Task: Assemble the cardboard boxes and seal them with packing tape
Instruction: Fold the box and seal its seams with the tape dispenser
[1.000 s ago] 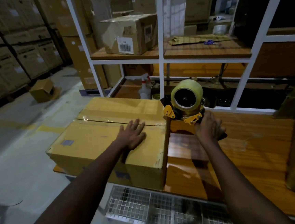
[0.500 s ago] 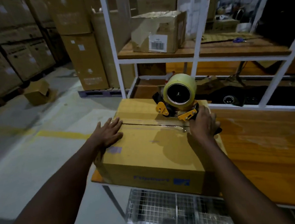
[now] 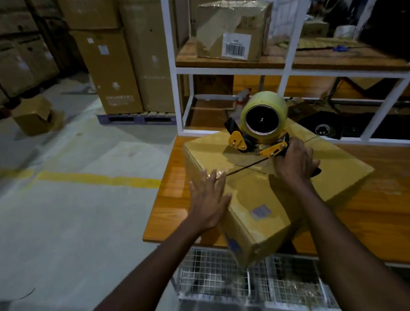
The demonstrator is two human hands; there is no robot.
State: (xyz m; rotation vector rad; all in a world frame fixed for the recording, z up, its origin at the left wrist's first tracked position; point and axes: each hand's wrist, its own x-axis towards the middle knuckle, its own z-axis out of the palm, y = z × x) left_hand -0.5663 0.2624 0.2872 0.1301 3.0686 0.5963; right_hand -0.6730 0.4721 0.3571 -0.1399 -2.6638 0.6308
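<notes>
A closed brown cardboard box (image 3: 257,195) lies on the wooden table (image 3: 377,214), turned with one corner toward me and hanging over the front edge. Its top flaps meet in a seam running across the lid. A yellow tape dispenser (image 3: 258,128) with a pale tape roll stands on the lid at the seam. My right hand (image 3: 292,162) grips its handle from behind. My left hand (image 3: 209,204) lies flat, fingers spread, against the box's left edge and side.
A white metal shelf frame (image 3: 287,56) rises behind the table, holding a taped box with a barcode label (image 3: 233,28). Stacked cartons (image 3: 116,64) stand on a pallet at the left. A small open box (image 3: 35,115) lies on the concrete floor. A wire mesh rack (image 3: 234,276) sits under the table.
The box has been turned on the table so a corner faces me. My right hand carried the dispenser from beside the box onto its lid. My left hand slid to the box's left edge.
</notes>
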